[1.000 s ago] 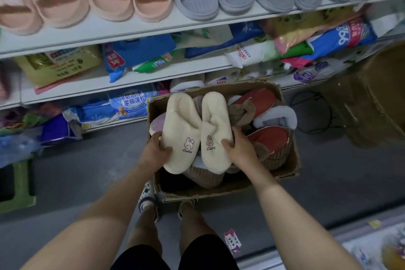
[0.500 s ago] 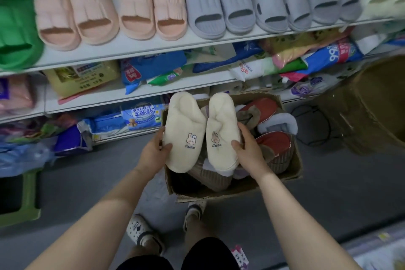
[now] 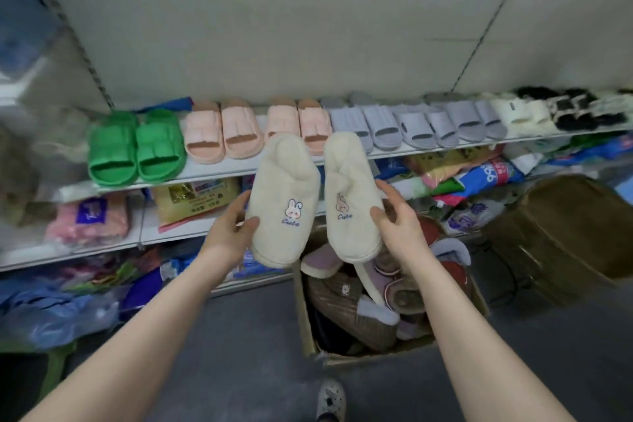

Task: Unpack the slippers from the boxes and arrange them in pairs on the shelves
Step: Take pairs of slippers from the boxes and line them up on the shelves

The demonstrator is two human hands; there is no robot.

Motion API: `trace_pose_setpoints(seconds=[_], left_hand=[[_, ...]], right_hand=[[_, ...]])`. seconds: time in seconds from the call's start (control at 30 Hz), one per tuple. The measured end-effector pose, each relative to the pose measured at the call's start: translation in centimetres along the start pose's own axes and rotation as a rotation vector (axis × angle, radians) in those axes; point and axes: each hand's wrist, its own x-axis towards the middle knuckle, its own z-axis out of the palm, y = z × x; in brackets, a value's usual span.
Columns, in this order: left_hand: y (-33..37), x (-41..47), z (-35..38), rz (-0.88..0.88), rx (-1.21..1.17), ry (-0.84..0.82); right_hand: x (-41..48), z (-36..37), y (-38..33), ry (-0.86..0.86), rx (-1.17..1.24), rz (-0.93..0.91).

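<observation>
Two hands are each gripping one cream slipper: the left hand (image 3: 229, 233) is holding the left slipper (image 3: 282, 202), the right hand (image 3: 400, 226) the right slipper (image 3: 352, 195), with the box (image 3: 303, 319) sitting beneath the right hand and the shelf (image 3: 219, 171) beyond both.

Blurry far-right fluffy slippers (image 3: 575, 118)

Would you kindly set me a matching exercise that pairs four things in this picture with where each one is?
Things:
1. cream plush slipper with a white bunny patch
2. cream plush slipper with a tan bunny patch
3. green foam slide slippers
4. open brown cardboard box

Places:
A. on the floor, full of mixed slippers
B. held in the left hand
C. far left of the slipper row on the white shelf
D. held in the right hand

Pairs: 1-B, 2-D, 3-C, 4-A.
</observation>
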Motion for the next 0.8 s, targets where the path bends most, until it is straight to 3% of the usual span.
trace_pose_setpoints(seconds=[0.43, 0.8], left_hand=[[14.0, -3.1, -16.5, 0.429, -0.088, 0.232], [28.3, -3.3, -28.2, 0.631, -0.303, 0.325]], right_hand=[[0.4, 4.7, -21.7, -0.019, 0.206, -0.456], [3.7, 5.8, -40.0, 0.026, 0.388, -0.633]])
